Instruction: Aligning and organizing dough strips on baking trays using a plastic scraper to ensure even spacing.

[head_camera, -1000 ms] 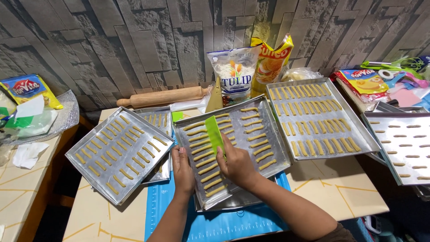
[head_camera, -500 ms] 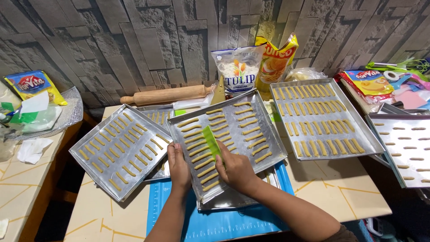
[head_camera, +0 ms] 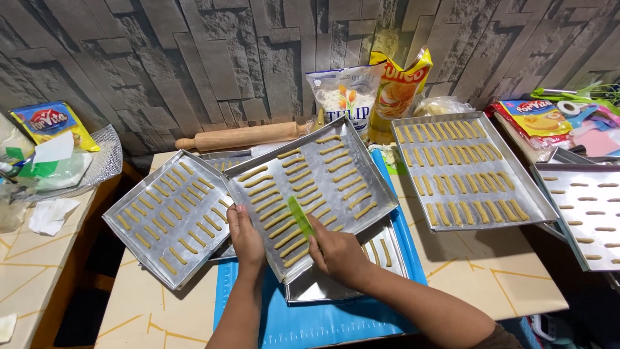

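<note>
Two bare forearms enter from the bottom edge, with no sleeves, watch or bracelet on either. The left hand (head_camera: 247, 236) and the right hand (head_camera: 337, 253) wear no gloves or rings. A dark garment edge shows at the lower right corner.

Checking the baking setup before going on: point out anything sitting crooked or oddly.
The middle tray sits askew, stacked crookedly on another tray, held at its near edge by the left hand. The right hand holds a green scraper over its dough sticks. Nothing looks spilled.
</note>
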